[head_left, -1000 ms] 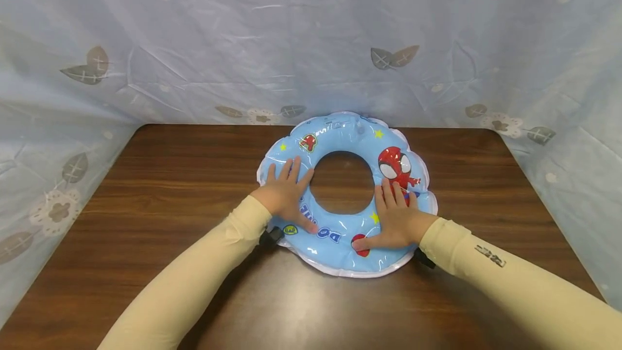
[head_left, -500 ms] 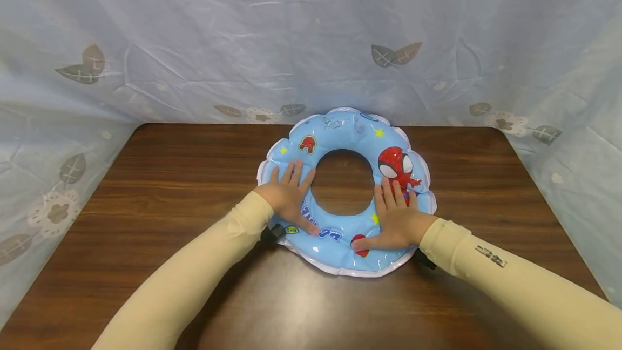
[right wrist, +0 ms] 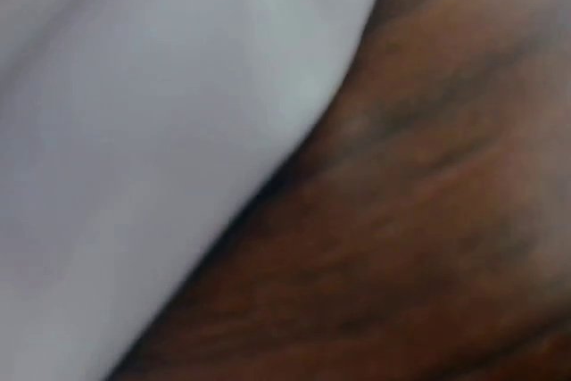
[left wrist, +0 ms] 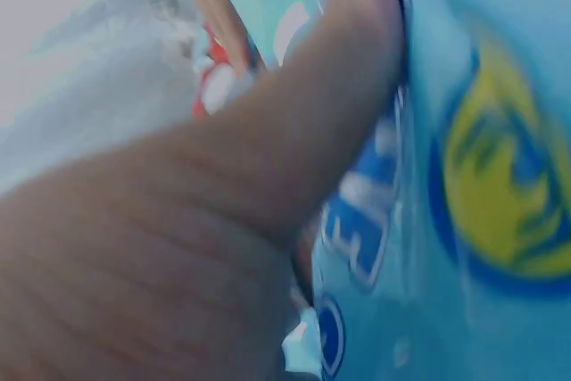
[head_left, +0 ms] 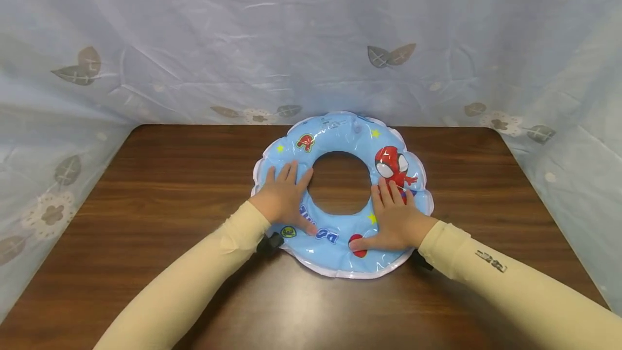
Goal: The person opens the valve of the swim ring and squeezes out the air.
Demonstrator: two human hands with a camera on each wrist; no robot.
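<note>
A light blue inflatable swim ring (head_left: 335, 255) with a scalloped white edge lies on the brown wooden table, printed with a red cartoon figure, stars and lettering. My left hand (head_left: 284, 196) rests on the ring's left side, fingers spread and straight, thumb over the lettering. On the right side lies my right hand (head_left: 396, 220), its fingers straight and partly over the red figure, the thumb on a red round print. The left wrist view shows the left thumb (left wrist: 294, 113) along the ring's surface. Only a blurred pale edge and wood appear in the right wrist view.
The wooden table (head_left: 170, 188) has rounded far corners. A pale curtain (head_left: 204, 31) with leaf and flower prints hangs behind it and along both sides, with the ring's far edge close to it. Cream sleeves cover both arms.
Both hands stay flat on the swim ring in nearly the same places. The whole scene shifts slightly left in the head view.
</note>
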